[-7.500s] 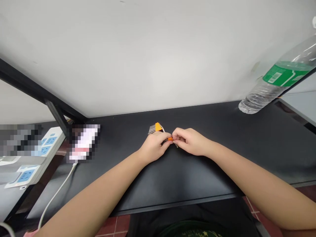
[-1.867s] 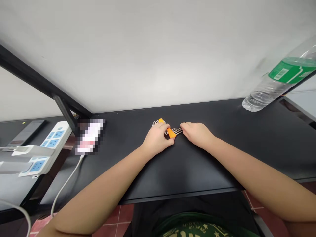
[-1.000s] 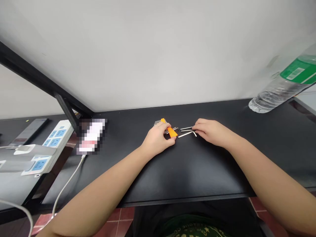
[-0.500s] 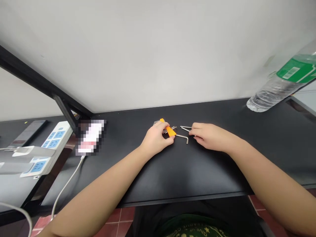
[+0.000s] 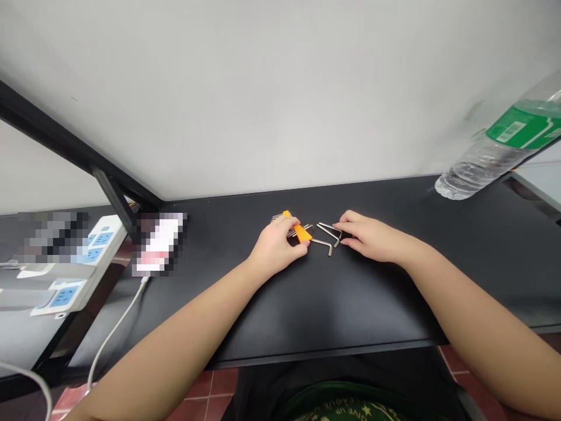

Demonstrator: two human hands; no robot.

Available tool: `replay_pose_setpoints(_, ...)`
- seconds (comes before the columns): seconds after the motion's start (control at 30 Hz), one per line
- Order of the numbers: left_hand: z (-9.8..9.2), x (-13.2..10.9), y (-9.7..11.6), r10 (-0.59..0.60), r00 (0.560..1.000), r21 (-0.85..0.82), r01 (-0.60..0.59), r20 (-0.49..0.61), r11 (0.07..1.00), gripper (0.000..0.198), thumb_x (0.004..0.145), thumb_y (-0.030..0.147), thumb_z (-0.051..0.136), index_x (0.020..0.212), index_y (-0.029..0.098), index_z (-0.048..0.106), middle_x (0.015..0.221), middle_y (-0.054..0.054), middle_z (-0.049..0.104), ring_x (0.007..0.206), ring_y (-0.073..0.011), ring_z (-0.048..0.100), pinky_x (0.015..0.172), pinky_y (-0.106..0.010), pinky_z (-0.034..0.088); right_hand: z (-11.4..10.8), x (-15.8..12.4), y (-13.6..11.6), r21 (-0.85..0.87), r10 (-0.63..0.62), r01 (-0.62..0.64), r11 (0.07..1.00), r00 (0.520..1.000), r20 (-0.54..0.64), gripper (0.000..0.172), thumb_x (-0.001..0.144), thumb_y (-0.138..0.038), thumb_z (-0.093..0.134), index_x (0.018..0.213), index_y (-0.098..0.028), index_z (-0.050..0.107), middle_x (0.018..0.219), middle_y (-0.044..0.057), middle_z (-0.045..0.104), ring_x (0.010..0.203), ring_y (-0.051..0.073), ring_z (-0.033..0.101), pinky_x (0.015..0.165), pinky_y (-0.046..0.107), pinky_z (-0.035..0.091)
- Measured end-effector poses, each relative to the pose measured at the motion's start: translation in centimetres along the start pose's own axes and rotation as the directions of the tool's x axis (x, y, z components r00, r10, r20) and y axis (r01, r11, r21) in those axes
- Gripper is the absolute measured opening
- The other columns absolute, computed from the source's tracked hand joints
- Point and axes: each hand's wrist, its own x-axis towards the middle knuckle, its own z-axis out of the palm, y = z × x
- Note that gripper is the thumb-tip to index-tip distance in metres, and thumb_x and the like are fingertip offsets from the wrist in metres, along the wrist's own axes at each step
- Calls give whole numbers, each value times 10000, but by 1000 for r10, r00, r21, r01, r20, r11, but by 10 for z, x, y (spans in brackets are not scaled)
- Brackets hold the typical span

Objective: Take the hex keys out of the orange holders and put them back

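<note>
My left hand (image 5: 280, 241) is closed around an orange hex key holder (image 5: 302, 234), thumb at its lower end and fingers over its upper part. Several hex keys poke out from the holder's sides. One L-shaped hex key (image 5: 324, 244) reaches out to the right from the holder's lower end, its bent tip toward me. To the right of the holder, two loose hex keys (image 5: 329, 231) lie on the black table, their long ends close together on the left. My right hand (image 5: 366, 234) is at their bent ends, thumb and fingers apart; the index fingertip seems to touch one.
A water bottle (image 5: 477, 161) with a green label stands at the back right by the white wall (image 5: 280, 99). At left lie a blurred phone (image 5: 160, 244) on a white cable (image 5: 116, 330) and a power strip (image 5: 83, 269) with plugs. A black frame bar (image 5: 65, 140) slants above.
My right hand's fingers have spread from their pinch on the two loose hex keys, whose bent ends now show. My left hand keeps its hold on the orange holder.
</note>
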Motion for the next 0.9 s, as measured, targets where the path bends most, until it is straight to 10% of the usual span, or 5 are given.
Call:
replay_pose_setpoints(0.63,-2,0,3,125,991,-81,-128,-43,988,333,778,265,737,1087,224,618,953,-19,648,850,-176,610,804,-322,533,19,8,-39,-70,45,-48,996,998,-49,112,954,-264,573,1007,-198,646,1017,54,620,716,146,591,663,283,443)
replay_pose_setpoints(0.9,-1,-4,10,184,983,-111,-182,2,977,378,783,269,747,1135,232,615,1046,-34,682,939,-196,641,854,-334,552,12,14,-35,306,103,2,952,939,-328,227,964,-346,604,1121,-214,702,1012,52,691,771,157,630,733,304,508)
